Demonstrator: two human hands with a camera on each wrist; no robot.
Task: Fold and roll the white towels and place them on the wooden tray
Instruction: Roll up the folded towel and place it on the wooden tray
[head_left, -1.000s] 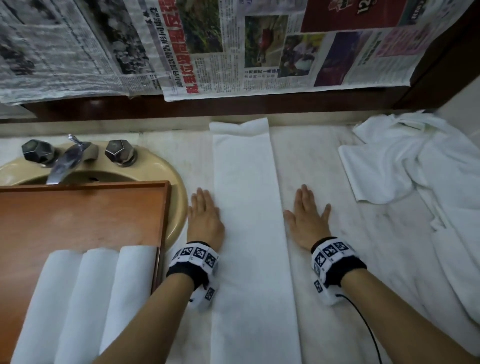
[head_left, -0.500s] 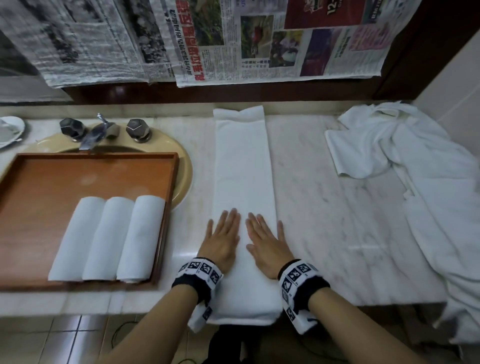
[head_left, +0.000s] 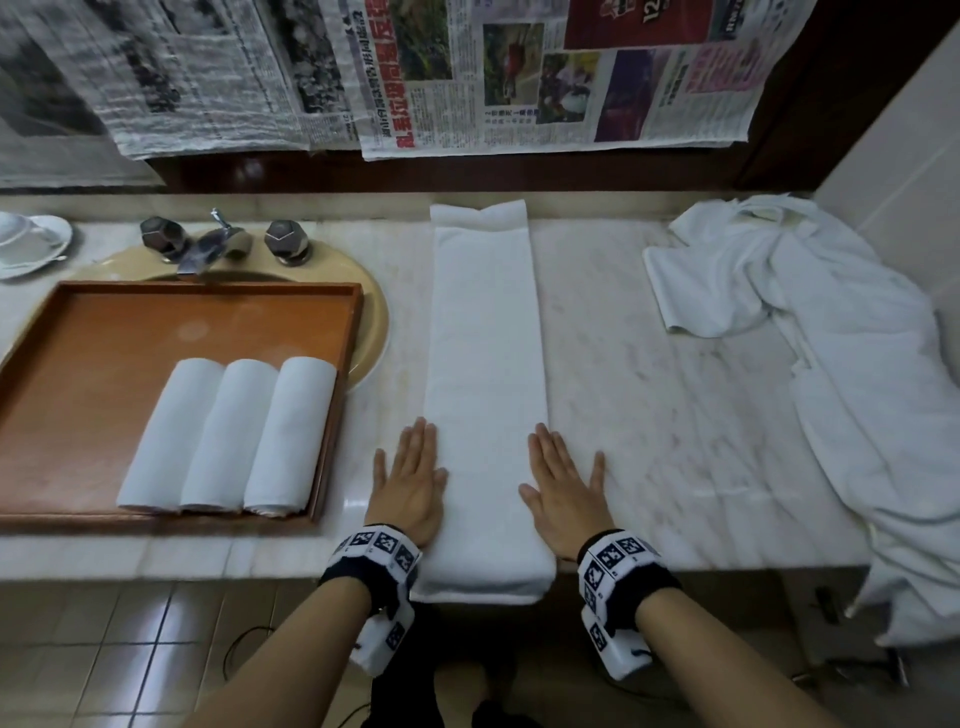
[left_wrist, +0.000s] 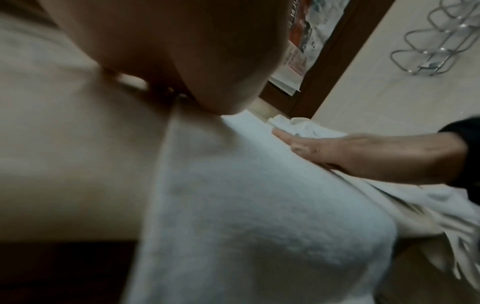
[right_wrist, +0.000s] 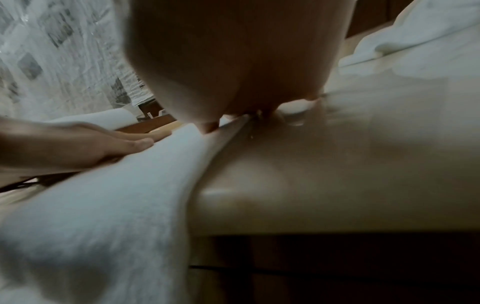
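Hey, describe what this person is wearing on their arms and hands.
Both forearms are bare, with no sleeves and no gloves. The left hand and right hand each have a black wristband carrying white blocks printed with black square tracking markers. A white camera housing hangs under each wrist, with thin dark cables trailing below them.

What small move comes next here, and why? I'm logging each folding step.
Probably pinch the folded towel's near end and start rolling it away. It lies flat in a long strip, left hand and right hand flat at its edges; three rolls are already trayed.
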